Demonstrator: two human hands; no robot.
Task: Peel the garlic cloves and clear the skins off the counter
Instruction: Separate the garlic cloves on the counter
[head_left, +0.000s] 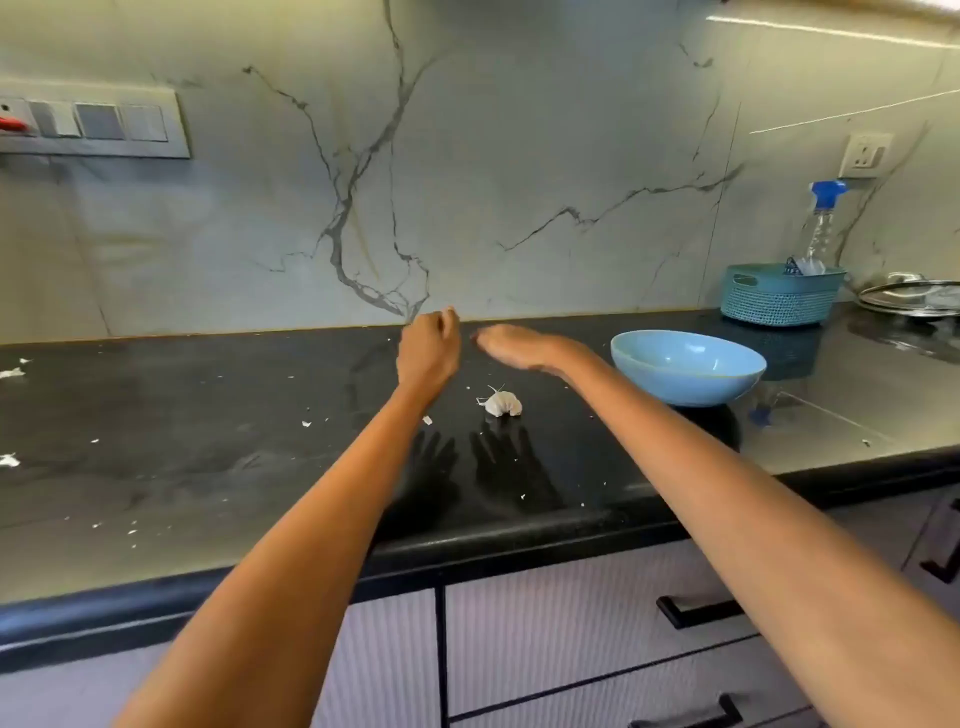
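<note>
Head view: ribbed cabinet drawers (571, 623) sit below the black counter (208, 467), which is flecked with garlic skins (306, 423). A garlic piece (501, 404) lies beneath the raised hands: left hand (428, 345) loosely curled, right hand (511, 344) flat, both holding nothing. Beyond are a blue bowl (688, 371), a teal basket (779, 296) and a veined marble backsplash (519, 182).

Off to my right a teal woven basket (779, 299) stands at the back against the marble-veined wall (519, 156), with a clear spray bottle (823, 228) with a blue nozzle rising out of it. Just beyond the basket lies a glass pot lid (909, 297), and above it a white wall socket (865, 155) sits in the wall. Far to my left I see a long grey switch panel (96, 123) with a red rocker at its end, and below me pale ribbed drawers (561, 623) carry black bar handles (698, 608).
</note>
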